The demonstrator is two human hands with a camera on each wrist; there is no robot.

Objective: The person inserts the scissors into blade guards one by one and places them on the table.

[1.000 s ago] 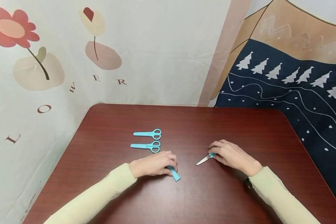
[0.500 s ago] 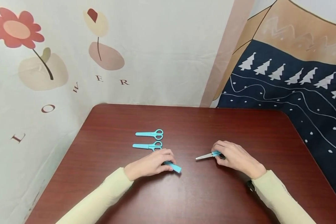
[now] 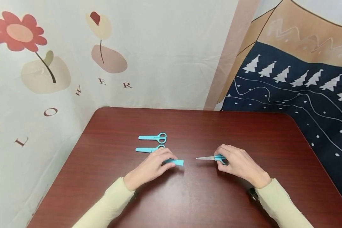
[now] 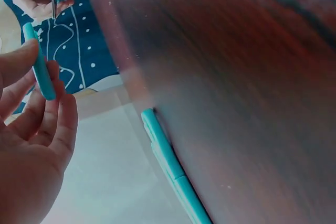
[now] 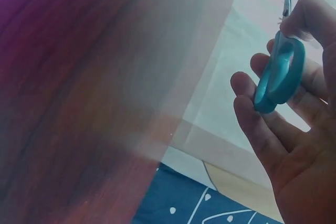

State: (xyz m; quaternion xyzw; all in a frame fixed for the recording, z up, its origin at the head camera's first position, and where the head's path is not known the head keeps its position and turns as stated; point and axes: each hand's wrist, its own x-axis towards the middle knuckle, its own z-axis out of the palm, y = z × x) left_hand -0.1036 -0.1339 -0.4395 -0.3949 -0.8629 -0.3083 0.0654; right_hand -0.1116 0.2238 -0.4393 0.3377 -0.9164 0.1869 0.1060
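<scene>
My left hand [image 3: 151, 166] pinches a light blue scissors sheath [image 3: 175, 162] between thumb and fingers; the left wrist view shows the sheath [image 4: 41, 66] edge-on. Across from it, my right hand [image 3: 239, 163] holds a pair of scissors [image 3: 206, 158] by the blue handles, its bare metal blades closed and pointing left at the sheath's end. A gap separates blade tip and sheath. In the right wrist view the thumb presses near the pivot, with the handle loops [image 5: 283, 74] against the fingers. Behind my left hand lie two sheathed blue scissors, the upper pair [image 3: 152, 137] and the lower pair [image 3: 146, 149], whose loops are partly hidden.
The dark red-brown wooden table [image 3: 188, 199] has rounded far corners. A pale curtain [image 3: 165, 57] with flower prints hangs behind it, and a navy cloth [image 3: 288, 91] with white trees hangs at the right.
The sheath has turned from slanting toward me to nearly level, its end pointing right. The scissors have swung from a downward-left slant to nearly level. Both hands still hold their things.
</scene>
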